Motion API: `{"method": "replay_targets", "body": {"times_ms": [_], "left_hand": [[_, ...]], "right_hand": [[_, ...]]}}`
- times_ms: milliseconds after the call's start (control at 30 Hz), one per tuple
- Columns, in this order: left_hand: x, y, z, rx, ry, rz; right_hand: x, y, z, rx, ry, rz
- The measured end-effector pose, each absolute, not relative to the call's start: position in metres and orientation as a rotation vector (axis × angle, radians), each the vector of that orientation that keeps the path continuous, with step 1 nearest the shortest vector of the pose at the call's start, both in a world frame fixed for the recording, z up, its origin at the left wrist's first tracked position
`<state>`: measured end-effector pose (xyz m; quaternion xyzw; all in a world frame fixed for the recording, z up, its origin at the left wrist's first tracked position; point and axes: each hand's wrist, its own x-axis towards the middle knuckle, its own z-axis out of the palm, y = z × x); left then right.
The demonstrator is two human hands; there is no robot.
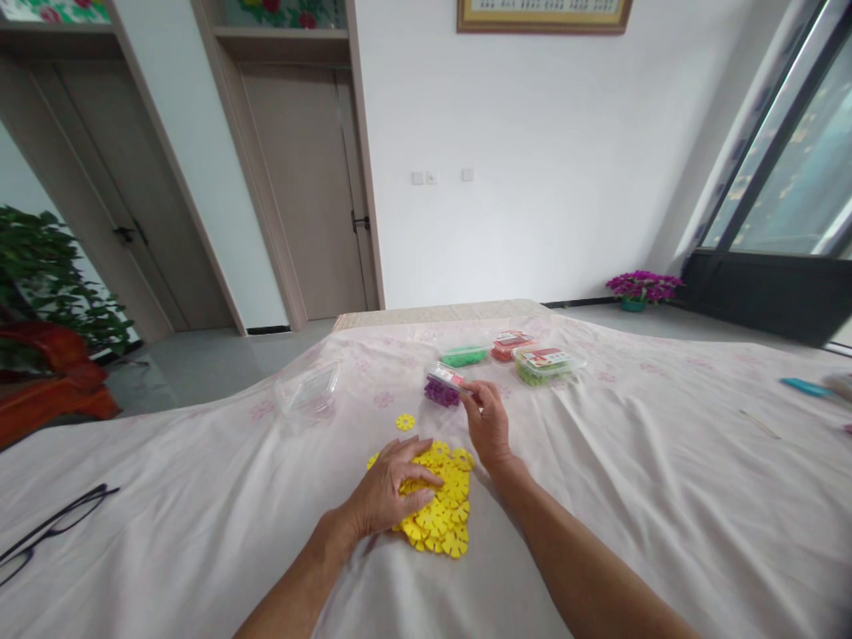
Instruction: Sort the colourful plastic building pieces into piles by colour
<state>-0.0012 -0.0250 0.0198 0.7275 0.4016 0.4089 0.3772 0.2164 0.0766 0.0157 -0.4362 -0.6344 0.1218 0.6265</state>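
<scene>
A heap of yellow snowflake building discs [445, 497] lies on the pale cloth in front of me. My left hand [396, 488] rests on the heap's left side with its fingers spread. One yellow disc [406, 422] lies apart, just beyond the pile. My right hand [491, 424] pinches the right edge of a clear plastic box [444, 387] that has purple pieces inside and a label on its lid. Whether this box touches the cloth I cannot tell.
Behind stand boxes of green pieces [464, 356], red pieces [511, 344] and light green pieces [542, 364]. An empty-looking clear container [310, 390] sits at left. Eyeglasses [57, 524] lie near the left edge, and a blue object [802, 387] at far right. The cloth [632, 497] is wrinkled.
</scene>
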Motion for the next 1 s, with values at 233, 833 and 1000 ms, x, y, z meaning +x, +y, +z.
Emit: {"method": "replay_targets", "body": {"times_ms": [233,833,1000], "left_hand": [[-0.005,-0.012,0.017,0.961,1.118,1.507],[-0.001,-0.015,0.044,0.348,0.647,1.322],[0.009,-0.018,0.044,0.555,0.894,1.502]], "right_hand": [[0.192,0.060,0.016,-0.892,-1.482,0.516],[0.184,0.018,0.029,-0.691,-2.041,0.407],[0.178,0.012,0.038,-0.815,-2.022,0.223]]}}
